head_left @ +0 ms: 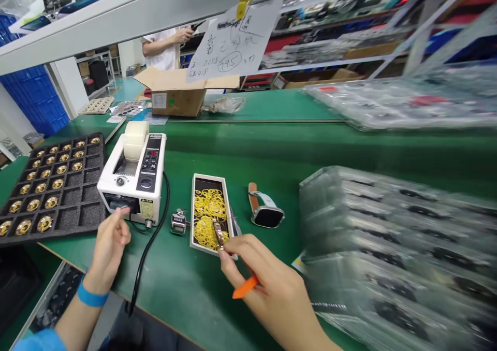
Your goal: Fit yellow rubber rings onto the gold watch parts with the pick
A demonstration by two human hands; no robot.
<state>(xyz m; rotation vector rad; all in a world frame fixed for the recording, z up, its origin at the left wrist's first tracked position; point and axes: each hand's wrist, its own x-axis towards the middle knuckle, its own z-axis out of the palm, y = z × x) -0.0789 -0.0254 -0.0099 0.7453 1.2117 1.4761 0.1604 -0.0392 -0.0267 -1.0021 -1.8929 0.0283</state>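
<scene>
My left hand (111, 237), with a blue wristband, is at the front outlet of a white tape dispenser (155, 185). Its thumb and index finger come together there, and whatever lies between them is too small to make out. Between thumb and fingertips, my right hand (272, 283) pinches a shiny metal part (218, 234), seen nearly edge-on. An orange pointed stick (245, 287) is tucked among the same hand's fingers. Below the metal part is a white box (192, 211) with many thin yellow rings (207, 206) inside.
Left of the dispenser, a black foam tray (91, 185) carries several gold rings. A tally counter (178, 222) and a smartwatch (268, 216) flank the white box. Stacked clear plastic trays (330, 227) fill the right. A black cable (147, 252) crosses the table's front. A person (165, 48) stands behind.
</scene>
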